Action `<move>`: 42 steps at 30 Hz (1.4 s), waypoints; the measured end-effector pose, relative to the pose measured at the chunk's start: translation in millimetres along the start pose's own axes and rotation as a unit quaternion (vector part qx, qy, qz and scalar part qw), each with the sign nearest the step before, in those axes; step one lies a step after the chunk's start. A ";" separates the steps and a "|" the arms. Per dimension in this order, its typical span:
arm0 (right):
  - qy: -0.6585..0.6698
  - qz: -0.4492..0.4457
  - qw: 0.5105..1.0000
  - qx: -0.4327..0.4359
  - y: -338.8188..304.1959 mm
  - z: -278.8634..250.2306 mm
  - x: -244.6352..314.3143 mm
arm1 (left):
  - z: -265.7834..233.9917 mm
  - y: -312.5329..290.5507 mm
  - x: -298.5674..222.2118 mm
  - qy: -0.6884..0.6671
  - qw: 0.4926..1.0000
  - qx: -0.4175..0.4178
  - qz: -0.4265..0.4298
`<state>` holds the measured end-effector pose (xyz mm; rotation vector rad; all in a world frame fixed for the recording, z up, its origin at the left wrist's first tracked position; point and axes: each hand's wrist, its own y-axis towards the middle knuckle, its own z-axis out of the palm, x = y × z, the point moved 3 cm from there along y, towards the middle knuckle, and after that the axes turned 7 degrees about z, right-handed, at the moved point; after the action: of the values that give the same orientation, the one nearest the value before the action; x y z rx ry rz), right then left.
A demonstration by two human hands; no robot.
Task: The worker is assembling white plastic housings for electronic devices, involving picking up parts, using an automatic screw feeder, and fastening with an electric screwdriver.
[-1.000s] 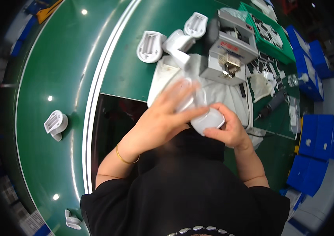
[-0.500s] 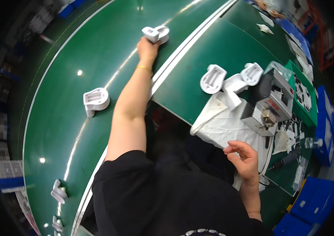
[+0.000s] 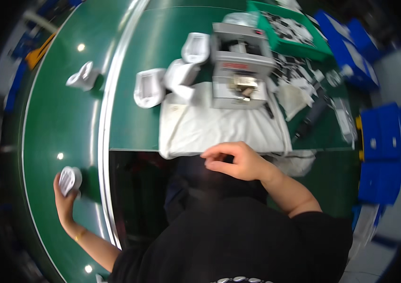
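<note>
My left hand is closed round a white plastic housing on the green conveyor belt at the left. Another white housing lies farther up the belt. Empty, with its thumb and fingers apart, my right hand hovers by the front edge of the white cloth. On the bench behind the cloth are more white housings: one on the left, one at the back, and a bent one between them, blurred by motion.
A grey metal machine stands at the cloth's back edge. To its right lie small dark and pale parts, a dark handheld tool and a green bin of parts. Blue boxes line the right. A metal rail separates belt and bench.
My view has turned left. My left hand has left the housings far up the belt and now grips one nearer me. My right hand still holds nothing.
</note>
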<state>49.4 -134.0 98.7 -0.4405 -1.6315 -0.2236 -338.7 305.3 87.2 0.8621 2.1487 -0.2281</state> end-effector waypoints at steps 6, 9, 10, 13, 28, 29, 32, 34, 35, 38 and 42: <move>-0.113 0.009 0.964 -0.239 -31.9 -89.9 18.1 | 21.1 31.5 -9.7 0.003 0.998 0.027 -0.056; -0.229 0.045 0.833 -0.501 -44.9 -194.3 13.4 | 76.8 41.7 -77.1 -0.121 0.990 -0.017 0.065; -0.321 0.091 0.774 -0.538 -49.4 -245.0 -3.8 | 94.4 47.7 -88.3 -0.179 0.979 0.000 0.094; -0.450 0.137 0.718 -0.513 -50.9 -314.3 -32.2 | 180.8 34.4 -200.7 -0.294 0.947 -0.002 0.133; -0.113 -0.042 0.886 -0.447 -59.6 -194.8 31.2 | 336.0 -21.4 -342.3 -0.278 0.868 0.185 0.367; -0.077 -0.064 0.896 -0.432 -60.9 -171.5 39.0 | 337.5 -23.3 -340.8 -0.274 0.872 0.188 0.360; -0.052 -0.085 0.911 -0.400 -68.1 -109.5 51.3 | 341.0 -26.9 -340.3 -0.284 0.869 0.167 0.369; 0.032 -0.077 0.931 -0.355 -64.5 -74.0 60.8 | 343.3 -30.2 -338.2 -0.256 0.878 0.169 0.368; 0.092 -0.100 0.933 -0.334 -59.4 -61.3 60.8 | 343.3 -32.1 -337.9 -0.255 0.878 0.171 0.366; 0.053 -0.090 0.954 -0.281 -53.3 -51.5 57.5 | 340.7 -36.4 -343.2 -0.248 0.882 0.173 0.362; 0.085 -0.061 0.957 -0.271 -49.5 -41.6 59.8 | 339.2 -41.1 -340.3 -0.259 0.888 0.155 0.348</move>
<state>63.5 -186.3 168.0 -0.7143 -1.4149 -0.7927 -3.6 -40.9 104.9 1.5032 1.2249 -0.3828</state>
